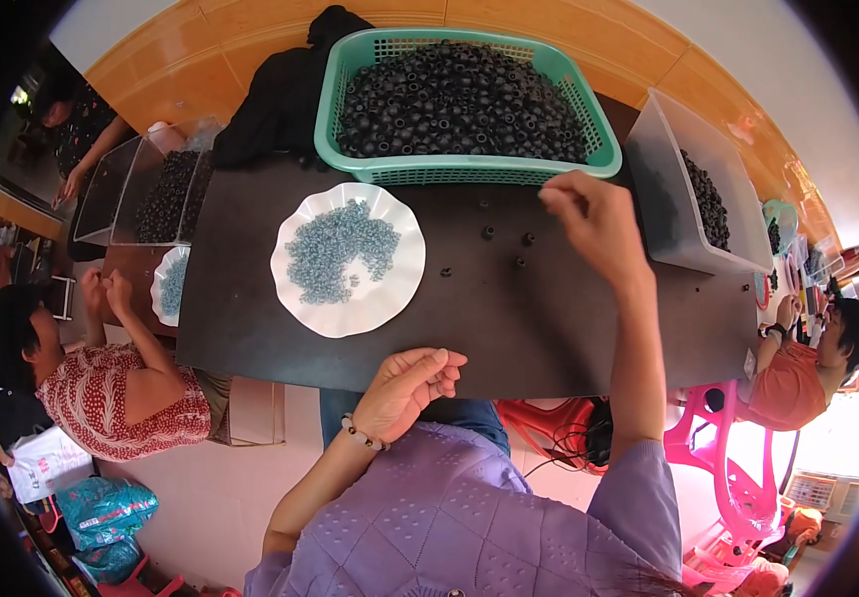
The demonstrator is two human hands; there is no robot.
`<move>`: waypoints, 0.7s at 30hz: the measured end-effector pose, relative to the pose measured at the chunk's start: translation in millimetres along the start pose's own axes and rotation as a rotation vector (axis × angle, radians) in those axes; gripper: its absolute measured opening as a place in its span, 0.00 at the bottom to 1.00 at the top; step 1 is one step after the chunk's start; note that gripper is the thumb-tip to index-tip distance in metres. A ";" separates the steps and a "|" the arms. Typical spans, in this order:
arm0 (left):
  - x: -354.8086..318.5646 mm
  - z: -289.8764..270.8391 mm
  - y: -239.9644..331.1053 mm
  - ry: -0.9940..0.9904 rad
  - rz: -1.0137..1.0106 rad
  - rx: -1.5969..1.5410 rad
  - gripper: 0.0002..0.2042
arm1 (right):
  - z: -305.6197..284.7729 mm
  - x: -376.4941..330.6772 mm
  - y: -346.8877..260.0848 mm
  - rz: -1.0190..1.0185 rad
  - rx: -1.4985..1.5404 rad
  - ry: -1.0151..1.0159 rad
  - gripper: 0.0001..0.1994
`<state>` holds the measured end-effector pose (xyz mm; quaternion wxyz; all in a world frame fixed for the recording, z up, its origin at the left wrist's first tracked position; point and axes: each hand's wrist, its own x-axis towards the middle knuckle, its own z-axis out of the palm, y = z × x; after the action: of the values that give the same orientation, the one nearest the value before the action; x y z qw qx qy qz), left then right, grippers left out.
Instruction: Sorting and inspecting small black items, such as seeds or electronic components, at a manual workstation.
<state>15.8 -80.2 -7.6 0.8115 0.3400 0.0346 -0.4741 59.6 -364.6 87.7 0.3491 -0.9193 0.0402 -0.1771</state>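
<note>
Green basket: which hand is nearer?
Right. The right hand reaches up to the green basket, near its front rim; the left hand rests curled at the table's near edge.

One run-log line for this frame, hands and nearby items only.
right hand: fingers pinched by green basket, above loose black beads | left hand: curled at table edge | white plate: blue beads

Dark table (569, 328), orange wall (250, 40), pink plastic chair (738, 478).

Right fingertips' (552, 195) contents perhaps hidden
</note>
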 end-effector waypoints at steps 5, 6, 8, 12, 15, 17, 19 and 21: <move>-7.2 -4.5 1.7 -0.003 0.009 0.006 0.12 | 17.4 28.9 -6.6 -0.018 0.034 -0.027 0.06; -7.2 -4.3 2.4 -0.015 0.004 0.000 0.12 | 13.1 41.4 -7.8 -0.030 0.045 0.007 0.07; -6.8 -5.8 3.5 -0.033 0.011 -0.007 0.12 | 7.1 67.3 -5.8 -0.020 0.027 0.024 0.08; -5.9 -7.9 3.0 -0.060 0.007 -0.047 0.12 | 0.5 112.7 2.1 0.005 -0.103 -0.031 0.08; -6.1 -8.8 3.9 -0.070 0.007 -0.055 0.12 | 14.6 139.2 3.3 -0.184 -0.080 -0.037 0.08; -4.2 -10.9 3.6 -0.082 -0.020 -0.063 0.12 | 19.7 147.8 1.8 -0.212 -0.105 -0.068 0.07; -2.8 -11.1 4.0 -0.094 -0.019 -0.063 0.12 | 26.1 157.8 3.9 -0.198 -0.171 -0.222 0.07; -3.2 -13.0 4.4 -0.100 -0.028 -0.058 0.12 | 32.8 159.5 -10.1 -0.161 -0.192 -0.263 0.07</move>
<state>21.0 -68.9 -14.1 0.8151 0.2916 0.0123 -0.5005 219.6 -367.9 119.0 0.2467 -0.9639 -0.0630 -0.0781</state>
